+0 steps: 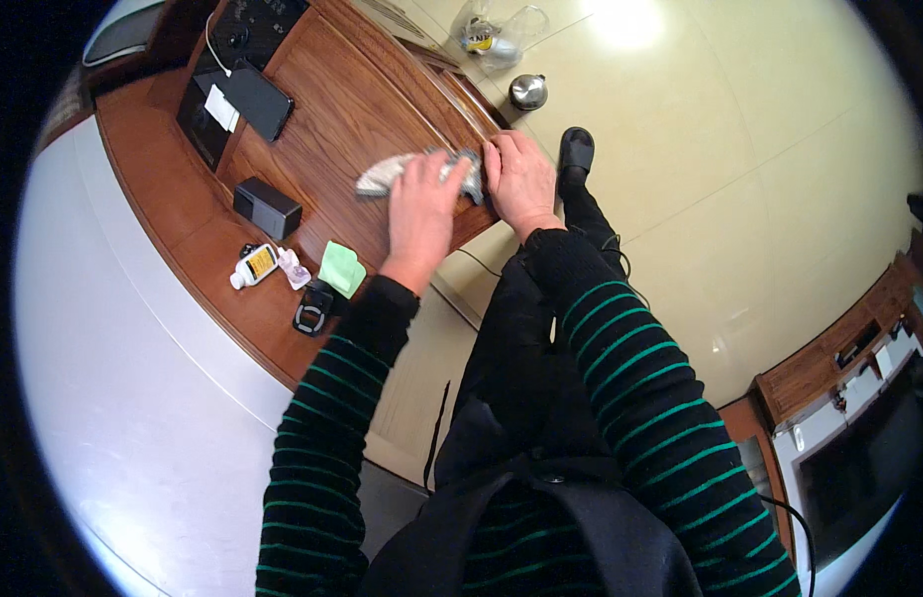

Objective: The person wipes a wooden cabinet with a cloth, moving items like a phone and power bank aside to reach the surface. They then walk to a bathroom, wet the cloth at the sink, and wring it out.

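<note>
Striped left sleeve [327,438] reaches toward cloth [384,175]; white bottle [254,267] hides contents.

Left grip [424,204] lies palm down, right grip [522,177] curls nearby.

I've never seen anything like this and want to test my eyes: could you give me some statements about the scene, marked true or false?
1. The left hand is on the grey-and-white cloth. True.
2. Both hands wear gloves. False: both are bare.
3. The right hand is at the edge of the wooden table. True.
4. The cloth lies on the floor. False: it is on the table.
5. A white bottle is near the green paper. True.
6. The person wears plain white. False: the sleeves are black with green stripes.
</note>
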Motion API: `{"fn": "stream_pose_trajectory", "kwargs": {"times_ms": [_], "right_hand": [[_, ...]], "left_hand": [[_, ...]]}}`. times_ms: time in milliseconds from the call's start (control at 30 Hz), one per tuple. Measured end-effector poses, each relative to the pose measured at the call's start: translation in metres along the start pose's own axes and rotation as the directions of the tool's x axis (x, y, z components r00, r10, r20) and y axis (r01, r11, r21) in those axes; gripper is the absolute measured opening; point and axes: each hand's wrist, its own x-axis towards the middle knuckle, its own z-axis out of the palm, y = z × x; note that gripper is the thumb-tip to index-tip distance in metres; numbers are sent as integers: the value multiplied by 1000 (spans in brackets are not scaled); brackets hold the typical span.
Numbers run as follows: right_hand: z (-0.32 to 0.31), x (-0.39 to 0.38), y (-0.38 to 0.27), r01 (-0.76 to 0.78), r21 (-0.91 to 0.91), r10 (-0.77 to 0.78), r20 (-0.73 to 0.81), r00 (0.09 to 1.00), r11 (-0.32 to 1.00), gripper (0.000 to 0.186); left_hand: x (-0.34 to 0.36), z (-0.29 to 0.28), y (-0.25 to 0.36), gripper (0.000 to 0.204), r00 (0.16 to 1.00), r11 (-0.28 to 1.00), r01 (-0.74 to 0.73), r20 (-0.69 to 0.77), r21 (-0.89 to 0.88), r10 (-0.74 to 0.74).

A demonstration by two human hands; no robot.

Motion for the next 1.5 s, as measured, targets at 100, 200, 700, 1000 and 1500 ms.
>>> {"fn": "stream_pose_trajectory", "kwargs": {"times_ms": [100,200,700,1000,1500], "right_hand": [[0,0,-1,2,5,-2,-10,1000,1000,19],[-1,0,-1,-33,10,33,15,999,999,20],[-4,2,0,-25,37,25,13,1000,999,18],[-5,1,-1,-46,40,44,45,998,998,18],[-5,3,-5,-66,51,60,114,992,997,16]], "left_hand": [[-16,6,20,39,1000,999,-18,18,-30,19],[-23,11,23,38,1000,999,5,26,-40,-4],[54,-14,-69,48,991,967,116,-98,228,-96],[23,-1,-37,46,996,992,88,-34,86,-85],[-36,9,49,42,969,967,246,27,-71,-244]]}}
